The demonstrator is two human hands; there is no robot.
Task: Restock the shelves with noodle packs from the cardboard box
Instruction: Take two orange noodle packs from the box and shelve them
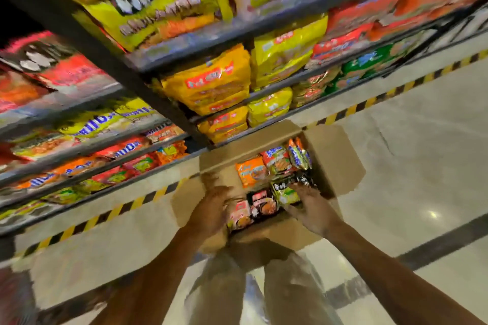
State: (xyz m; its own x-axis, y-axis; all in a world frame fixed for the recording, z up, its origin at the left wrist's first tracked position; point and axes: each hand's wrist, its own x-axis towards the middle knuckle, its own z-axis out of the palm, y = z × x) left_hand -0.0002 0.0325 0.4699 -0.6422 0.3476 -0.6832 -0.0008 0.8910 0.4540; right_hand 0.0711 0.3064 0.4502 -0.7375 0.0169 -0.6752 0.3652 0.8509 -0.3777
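Packed shelves (211, 82) loom over the open cardboard box (335, 155) on the floor, noodle packs (274, 163) loose inside. Left hand (211, 210) and right hand (310, 202) both reach in, fingers spread, gripping nothing I can make out. Risk: slick wrappers slide from a hasty two-handed scoop, or the flaps snag a wrist.

Your single head-worn wide-angle camera looks steeply down, close above your own arms, tilted so the shelves (184, 103) slant across the upper frame.
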